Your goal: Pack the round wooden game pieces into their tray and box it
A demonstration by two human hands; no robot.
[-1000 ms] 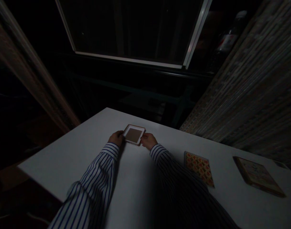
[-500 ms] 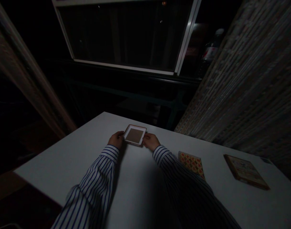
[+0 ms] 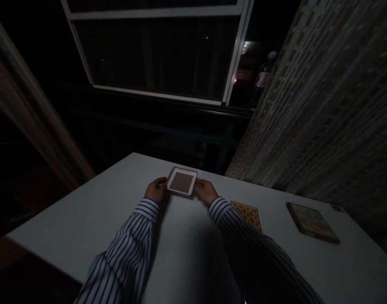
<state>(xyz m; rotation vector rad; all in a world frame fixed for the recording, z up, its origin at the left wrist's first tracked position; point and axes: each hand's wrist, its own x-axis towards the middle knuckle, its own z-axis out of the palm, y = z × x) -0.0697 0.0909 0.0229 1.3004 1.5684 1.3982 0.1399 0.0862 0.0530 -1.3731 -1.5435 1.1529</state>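
white tabletop (image 3: 107,211) runs under the shallow open box (image 3: 181,183) and well out to both sides. string curtain (image 3: 323,105) hangs beyond and right of open box. printed flat box (image 3: 313,223) lies well right of it. right sleeve (image 3: 260,249) partly covers the red-and-yellow patterned square (image 3: 249,214), also right of open box; loose bits or print, can't tell. open box sits between both hands; flat on table or slightly raised, can't tell.

left hand (image 3: 155,191): fingers nearly closed, pinching open box's left wall. right hand (image 3: 206,192): same on right wall, thumb part hidden.

risks, my read: uneven lift tilts it, since grip is only at the sides. squeezing too hard could bow thin walls. right forearm swinging out could drag the patterned square. low light makes misplacing likelier.
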